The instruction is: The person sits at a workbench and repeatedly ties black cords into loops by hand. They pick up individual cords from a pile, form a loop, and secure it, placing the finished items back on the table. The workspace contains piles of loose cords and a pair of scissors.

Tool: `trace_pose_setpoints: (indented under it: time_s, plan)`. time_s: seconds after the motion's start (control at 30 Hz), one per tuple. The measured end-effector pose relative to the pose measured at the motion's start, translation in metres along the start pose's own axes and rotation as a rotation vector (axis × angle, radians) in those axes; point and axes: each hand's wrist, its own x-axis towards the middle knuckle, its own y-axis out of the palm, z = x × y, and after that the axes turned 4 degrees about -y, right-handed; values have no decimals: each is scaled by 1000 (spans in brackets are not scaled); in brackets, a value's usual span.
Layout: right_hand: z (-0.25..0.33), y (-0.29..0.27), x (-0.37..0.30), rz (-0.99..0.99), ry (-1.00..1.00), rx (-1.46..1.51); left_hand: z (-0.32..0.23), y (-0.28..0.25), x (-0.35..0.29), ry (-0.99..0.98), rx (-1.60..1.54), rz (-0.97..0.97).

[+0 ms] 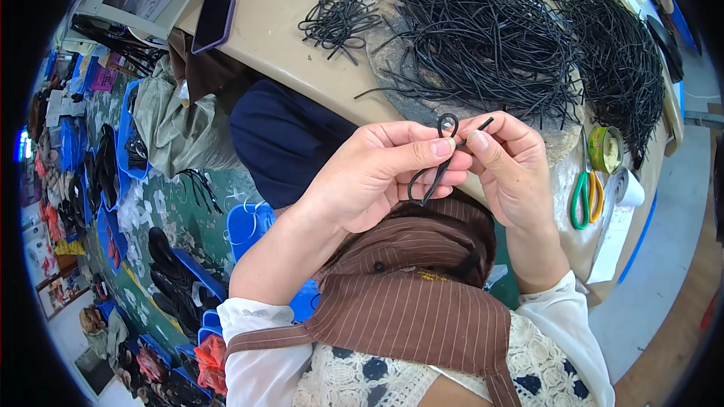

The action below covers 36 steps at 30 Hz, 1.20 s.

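Note:
Between my two hands is a thin black cord [416,179] bent into loops. My left hand [381,169] pinches it between thumb and forefinger, with a small loop standing up above the fingertips and a longer bight hanging below. In a pinch as well, my right hand [507,158] grips the cord near one end, which pokes up past the thumb. Beyond my hands a large heap of loose black cords [483,30] lies on a grey slab. To its left, a smaller pile of looped cords [339,19] rests on the tan table.
Another bundle of black cords [615,60] lies at the right. Near the table's right edge are scissors [579,200] with green and orange handles, a tape roll [605,149] and a white roll [628,188]. A phone [219,11] sits far left. Blue bins [132,136] stand on the floor.

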Motion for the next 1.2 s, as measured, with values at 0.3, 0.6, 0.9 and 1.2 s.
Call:
trace_pose_setpoints:
  time_s: [0.3,0.6,0.9,1.2]
  plan:
    - [2,-9,-3,16,123,92,-5,2,1,-95,38,6]
    - [21,-2,-1,143,56,-349,-8,1,0,-20,358,-19]
    - [25,-3,0,204,194,-273,-9,-1,1,-193,145,-4]
    - [42,-9,1,299,389,-354,-10,-2,3,-346,233,63]
